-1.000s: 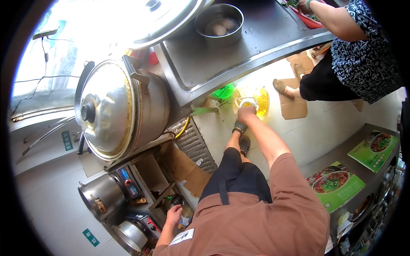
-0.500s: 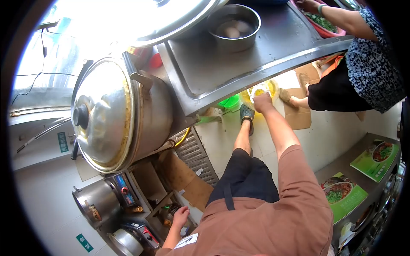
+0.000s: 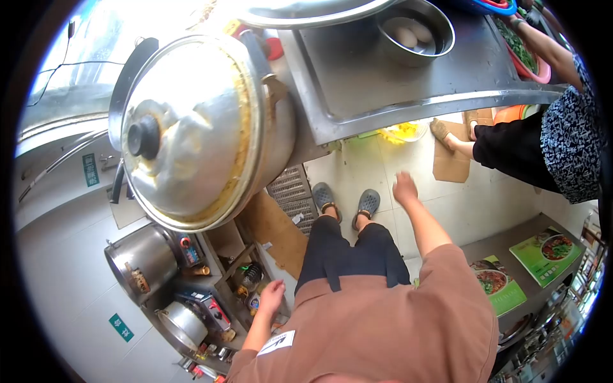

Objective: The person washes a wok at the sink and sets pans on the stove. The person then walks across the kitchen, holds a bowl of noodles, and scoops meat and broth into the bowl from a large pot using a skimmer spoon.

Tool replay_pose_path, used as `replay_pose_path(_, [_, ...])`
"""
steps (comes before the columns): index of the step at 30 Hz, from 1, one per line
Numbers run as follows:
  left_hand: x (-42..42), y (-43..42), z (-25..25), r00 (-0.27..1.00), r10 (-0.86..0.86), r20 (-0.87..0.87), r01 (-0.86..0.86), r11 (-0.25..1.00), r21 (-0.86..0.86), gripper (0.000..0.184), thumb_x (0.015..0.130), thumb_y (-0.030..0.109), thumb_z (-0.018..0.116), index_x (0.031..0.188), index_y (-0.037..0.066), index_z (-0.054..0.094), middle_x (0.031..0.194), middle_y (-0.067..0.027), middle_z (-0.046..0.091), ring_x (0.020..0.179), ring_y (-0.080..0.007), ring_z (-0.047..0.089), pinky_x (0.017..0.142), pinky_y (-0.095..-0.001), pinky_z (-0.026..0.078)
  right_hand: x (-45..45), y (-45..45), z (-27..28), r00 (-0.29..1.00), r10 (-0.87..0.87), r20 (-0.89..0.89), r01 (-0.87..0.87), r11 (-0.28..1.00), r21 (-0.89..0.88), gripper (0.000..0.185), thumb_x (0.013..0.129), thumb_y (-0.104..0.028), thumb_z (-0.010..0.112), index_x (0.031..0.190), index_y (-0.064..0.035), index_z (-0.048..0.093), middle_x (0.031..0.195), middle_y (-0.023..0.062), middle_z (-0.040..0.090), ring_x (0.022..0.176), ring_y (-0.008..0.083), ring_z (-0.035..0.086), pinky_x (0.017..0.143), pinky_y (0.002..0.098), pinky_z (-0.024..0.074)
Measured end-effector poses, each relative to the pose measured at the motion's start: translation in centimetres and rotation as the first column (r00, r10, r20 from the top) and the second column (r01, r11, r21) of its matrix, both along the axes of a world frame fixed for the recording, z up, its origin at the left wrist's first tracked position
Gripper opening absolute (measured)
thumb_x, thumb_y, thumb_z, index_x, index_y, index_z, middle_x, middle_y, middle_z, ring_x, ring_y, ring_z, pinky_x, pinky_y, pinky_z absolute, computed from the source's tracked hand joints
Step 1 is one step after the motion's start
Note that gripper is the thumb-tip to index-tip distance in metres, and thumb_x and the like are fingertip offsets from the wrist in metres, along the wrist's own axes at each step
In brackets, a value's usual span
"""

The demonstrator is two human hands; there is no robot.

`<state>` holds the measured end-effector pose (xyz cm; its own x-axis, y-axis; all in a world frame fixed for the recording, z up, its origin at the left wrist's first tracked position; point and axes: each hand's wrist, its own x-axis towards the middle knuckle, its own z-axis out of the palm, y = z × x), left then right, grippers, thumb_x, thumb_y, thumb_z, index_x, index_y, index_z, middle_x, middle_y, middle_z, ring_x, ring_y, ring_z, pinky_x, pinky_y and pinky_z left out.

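My right hand [image 3: 405,188] hangs over the tiled floor with its fingers curled in, nothing visible in it. Ahead of it, partly under the steel counter [image 3: 357,105], stands a clear basin [image 3: 420,133] with yellow contents [image 3: 401,131]. My left hand [image 3: 272,295] is low beside my hip, fingers loosely closed, no object showing. Nearest to it is a shelf unit [image 3: 227,246] with small items. A large lidded pot [image 3: 185,134] stands ahead on the left.
A metal bowl [image 3: 418,59] with pale round items sits on the counter. At right, a co-worker's arm [image 3: 546,48] reaches over a pink basin [image 3: 543,71] of greens. Steel pots [image 3: 143,262] stand at left; green printed boxes [image 3: 546,255] lie at right. Cardboard [image 3: 450,159] covers some floor.
My right hand has drawn back from the yellow basin and no longer holds the white item. My feet now stand side by side. The view has shifted; my left hand stays low.
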<state>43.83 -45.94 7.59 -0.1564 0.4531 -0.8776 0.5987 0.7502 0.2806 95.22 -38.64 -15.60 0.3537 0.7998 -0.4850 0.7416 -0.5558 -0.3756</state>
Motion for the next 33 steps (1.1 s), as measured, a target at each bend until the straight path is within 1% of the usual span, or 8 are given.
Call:
replay_pose_path(4, [-0.3,3.0,0.5,0.998,-0.052,0.047,0.049,0.997,0.052,0.035,0.089,0.015,0.058,0.119,-0.003,0.055,0.099,-0.0072,0.064,0.085,-0.0123,0.06,0.075,-0.0253,0.048,-4.5,-10.1,2.6,0.983,-0.087,-0.162,0.01,0.905,-0.424,0.037,0.081,-0.019,0.057,0.114,-0.0033,0.058,0.117,0.022,0.056,0.109,0.0352,0.055,0.093,0.0422,0.0451])
replay_pose_path(7, [-2.7,4.7,-0.2,0.993,-0.024,0.12,0.022,1.0,0.016,0.036,0.088,0.017,0.058,0.118,-0.003,0.056,0.108,-0.012,0.064,0.098,-0.0168,0.06,0.087,-0.0286,0.047,-6.0,-15.0,5.6,0.979,-0.119,-0.166,0.015,0.852,-0.523,0.037,0.081,-0.02,0.057,0.114,-0.0024,0.059,0.115,0.0224,0.059,0.108,0.0351,0.056,0.093,0.042,0.0448])
replay_pose_path(9, [-5.9,5.7,-2.8,0.988,-0.081,0.129,0.081,0.997,0.008,0.035,0.088,0.016,0.059,0.117,-0.003,0.057,0.109,-0.0128,0.064,0.099,-0.0173,0.06,0.088,-0.0293,0.047,-6.5,-16.2,7.0,0.95,-0.309,-0.049,0.215,0.759,-0.614,0.041,0.082,-0.025,0.058,0.115,-0.0022,0.06,0.114,0.0215,0.06,0.111,0.0357,0.054,0.095,0.041,0.0434])
replay_pose_path(16, [-15.8,10.9,-3.0,0.999,0.03,0.034,-0.034,0.993,0.115,0.034,0.087,0.016,0.057,0.116,-0.002,0.058,0.099,-0.0096,0.066,0.081,-0.0155,0.062,0.074,-0.0284,0.05,-11.0,-14.2,6.7,0.91,-0.379,-0.167,0.306,0.886,-0.348,0.036,0.087,-0.022,0.054,0.117,-0.0017,0.058,0.105,0.016,0.064,0.088,0.0236,0.064,0.077,0.0349,0.0504])
replay_pose_path(18, [-18.5,10.7,-3.8,0.998,0.049,0.031,-0.052,0.994,0.099,0.035,0.085,0.014,0.056,0.116,-0.003,0.058,0.097,-0.0093,0.066,0.081,-0.0151,0.062,0.074,-0.0283,0.05,-13.4,-11.5,9.6,0.718,-0.623,-0.311,0.508,0.774,-0.378,0.037,0.088,-0.019,0.054,0.118,0.0019,0.056,0.1,0.0175,0.065,0.086,0.0212,0.064,0.078,0.0332,0.0506])
replay_pose_path(29, [-19.5,-1.1,-1.8,0.964,0.224,0.142,-0.245,0.957,0.155,0.036,0.086,0.015,0.057,0.118,-0.002,0.056,0.098,-0.0094,0.066,0.082,-0.0144,0.062,0.075,-0.0264,0.049,-19.9,-14.8,9.1,0.804,-0.366,-0.469,0.248,0.923,-0.295,0.034,0.085,-0.016,0.054,0.113,0.0015,0.059,0.094,0.014,0.066,0.074,0.0184,0.064,0.067,0.0324,0.052])
replay_pose_path(31, [-19.2,-5.8,-1.3,0.947,0.311,0.076,-0.317,0.944,0.092,0.034,0.087,0.014,0.056,0.117,-0.002,0.056,0.097,-0.0089,0.065,0.081,-0.0145,0.062,0.073,-0.0267,0.05,-18.9,-16.5,6.1,0.903,-0.192,-0.384,0.094,0.961,-0.26,0.034,0.082,-0.022,0.053,0.105,-0.0008,0.063,0.092,0.019,0.066,0.083,0.0285,0.065,0.077,0.0394,0.0502])
replay_pose_path(33, [-22.8,-12.9,-4.7,0.991,0.074,0.114,-0.099,0.968,0.229,0.031,0.087,0.016,0.057,0.113,-0.001,0.059,0.095,-0.01,0.066,0.085,-0.0177,0.062,0.076,-0.0285,0.049,-18.2,-17.2,7.1,0.958,-0.086,-0.274,0.019,0.971,-0.236,0.032,0.082,-0.026,0.051,0.1,-0.0035,0.065,0.099,0.021,0.064,0.095,0.0363,0.061,0.084,0.0436,0.0476])
